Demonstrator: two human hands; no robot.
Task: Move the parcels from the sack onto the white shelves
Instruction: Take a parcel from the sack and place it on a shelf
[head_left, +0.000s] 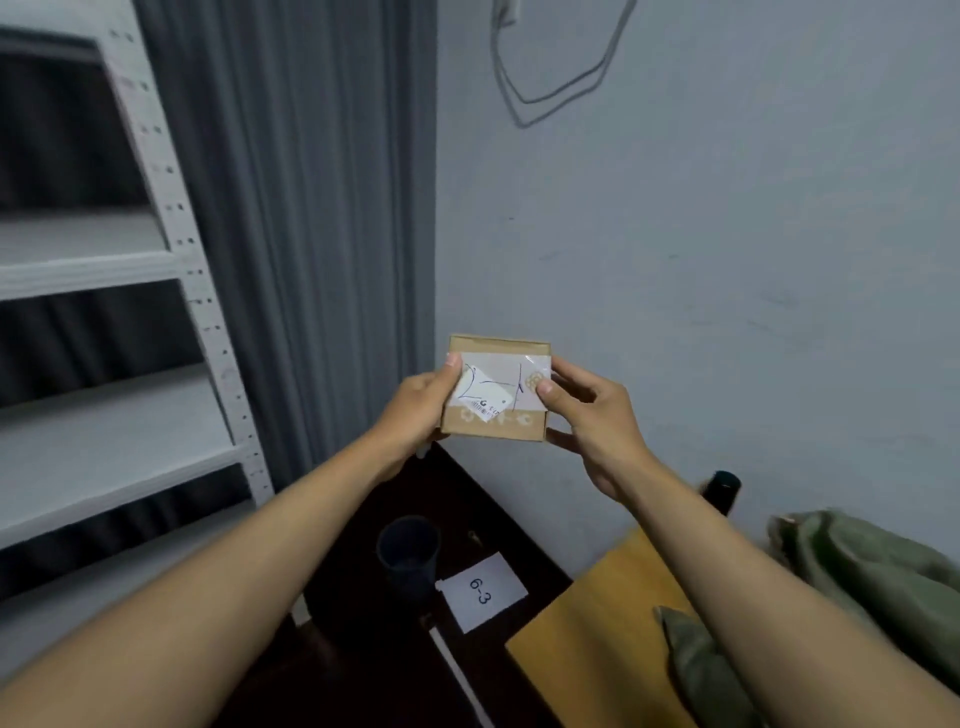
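A small brown cardboard parcel (496, 394) with a white label and blue pen marks is held up in front of me, at the middle of the head view. My left hand (415, 410) grips its left edge, thumb on top. My right hand (592, 415) pinches its right edge, thumb on the label and fingers underneath. The white shelves (104, 260) stand at the left, their visible boards bare. The green sack (862, 566) lies at the lower right, partly behind my right forearm.
A grey curtain (311, 234) hangs between the shelves and the pale wall. Below the parcel is a dark table (498, 525) with a dark cup (408, 551) and a paper marked 6-3 (480, 592). A yellow-brown board (613, 639) lies under the sack.
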